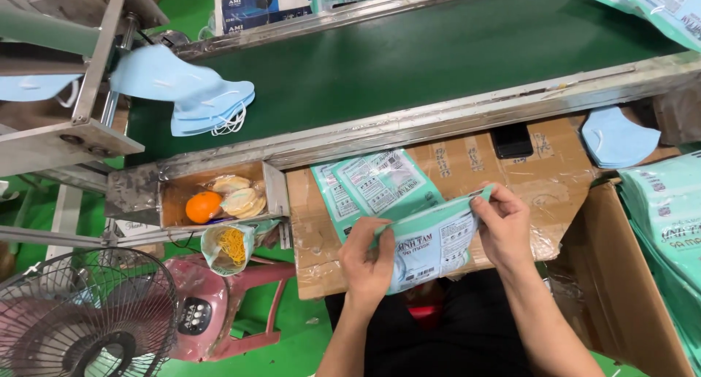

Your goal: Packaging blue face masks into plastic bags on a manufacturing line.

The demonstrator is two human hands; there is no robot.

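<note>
The left hand and right hand each pinch an end of a teal printed pouch, held above the cardboard-covered table, just below more pouches.

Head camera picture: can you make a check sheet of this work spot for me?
Surface: a taped cardboard sheet serves as the worktop, beside a green conveyor belt.
Job's things: a teal printed pouch held between both hands; more flat pouches lie on the cardboard.
Clutter: a black phone, an orange and crackers in a small box, a stack of blue masks.
Hands: left hand grips the pouch's lower left; right hand pinches its top edge.
Cables: nothing seen.
Surroundings: blue masks at the belt's end, a fan, a pink stool, an open carton.
</note>
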